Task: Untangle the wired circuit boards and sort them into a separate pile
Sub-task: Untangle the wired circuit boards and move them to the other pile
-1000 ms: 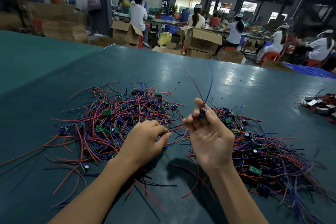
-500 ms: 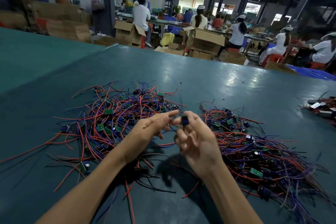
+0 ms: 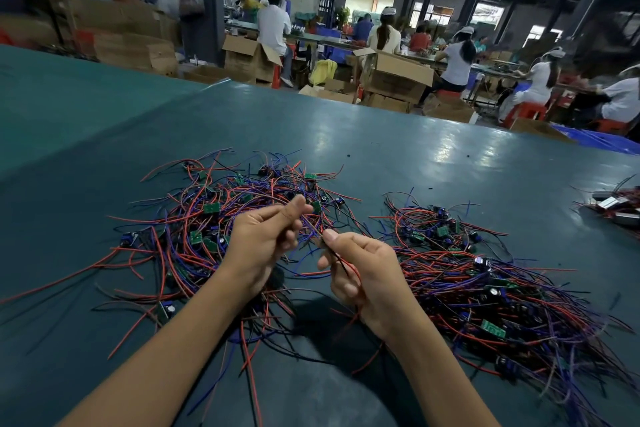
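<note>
Pinching wires (image 3: 341, 262) with my left grip (image 3: 266, 239) and right grip (image 3: 363, 274). Risk: a hard pull drags the tangled pile (image 3: 207, 218) across the bench (image 3: 415, 156), tightening the knots.

A heap (image 3: 620, 208) is cut off at the right edge, the right pile (image 3: 502, 305) runs out past the lower corner, the left hand (image 3: 263, 243) covers part of the left pile (image 3: 207, 218), and pinched wires (image 3: 338, 259) vanish inside the right hand (image 3: 363, 274).
</note>
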`<state>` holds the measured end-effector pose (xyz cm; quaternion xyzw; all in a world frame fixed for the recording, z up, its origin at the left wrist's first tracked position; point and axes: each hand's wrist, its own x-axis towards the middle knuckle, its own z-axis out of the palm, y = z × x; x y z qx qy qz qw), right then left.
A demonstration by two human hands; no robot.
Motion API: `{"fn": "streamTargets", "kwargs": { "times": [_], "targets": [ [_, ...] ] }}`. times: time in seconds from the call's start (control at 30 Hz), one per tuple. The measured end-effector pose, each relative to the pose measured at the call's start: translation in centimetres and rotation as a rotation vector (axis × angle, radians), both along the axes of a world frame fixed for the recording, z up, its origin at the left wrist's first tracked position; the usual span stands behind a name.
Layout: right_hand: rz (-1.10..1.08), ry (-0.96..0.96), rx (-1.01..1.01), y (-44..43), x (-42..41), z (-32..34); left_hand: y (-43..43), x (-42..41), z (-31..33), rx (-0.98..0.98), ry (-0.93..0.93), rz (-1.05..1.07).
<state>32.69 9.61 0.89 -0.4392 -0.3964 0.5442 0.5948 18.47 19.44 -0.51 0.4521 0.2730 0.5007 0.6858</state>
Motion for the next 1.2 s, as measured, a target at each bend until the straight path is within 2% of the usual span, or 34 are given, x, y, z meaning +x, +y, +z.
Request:
{"fn": "streamTargets", "kwargs": {
  "times": [0.1,0.27,0.33,0.43,0.6,0.67,0.77,0.93,1.03,1.1,1.2],
  "targets": [
    [0.074,-0.038,-0.008,-0.2,0.3,0.1,1.0,-1.0,0.3,-0.090,-0.041,0.089],
    [0.139,-0.058,-0.038,-0.3,0.3,-0.2,2.9,-3.0,0.3,-0.125,-0.082,0.200],
    [0.138,-0.033,-0.047,-0.3,-0.1,-0.4,3.0,-3.1,0.1,-0.155,-0.092,0.142],
    [0.104,0.113,-0.044,-0.1,-0.4,-0.6,2.6,-2.6,0.1,-0.145,-0.052,-0.043],
    [-0.006,0.177,-0.079,0.2,-0.9,-0.8,0.8,-1.3,-0.2,0.134,0.232,-0.372],
    [-0.039,0.145,-0.121,0.3,-1.1,-1.1,0.0,-0.9,-0.4,0.194,0.293,-0.411],
    [-0.048,0.057,-0.176,0.2,-1.3,-1.3,-0.4,-0.7,-0.3,0.177,0.317,-0.313],
    [0.046,-0.032,-0.137,-0.2,-1.1,-0.5,0.8,-1.4,0.5,-0.105,0.048,-0.102],
    [0.085,-0.092,-0.107,-0.5,-0.8,0.0,1.8,-2.5,0.9,-0.166,-0.090,0.012],
    [0.134,-0.133,-0.086,-0.8,-0.7,0.1,1.9,-2.6,1.0,-0.155,-0.161,0.007],
    [0.172,-0.240,-0.067,-1.1,-0.9,-0.1,1.5,-2.3,1.2,-0.127,-0.221,-0.128]
  ]
}}
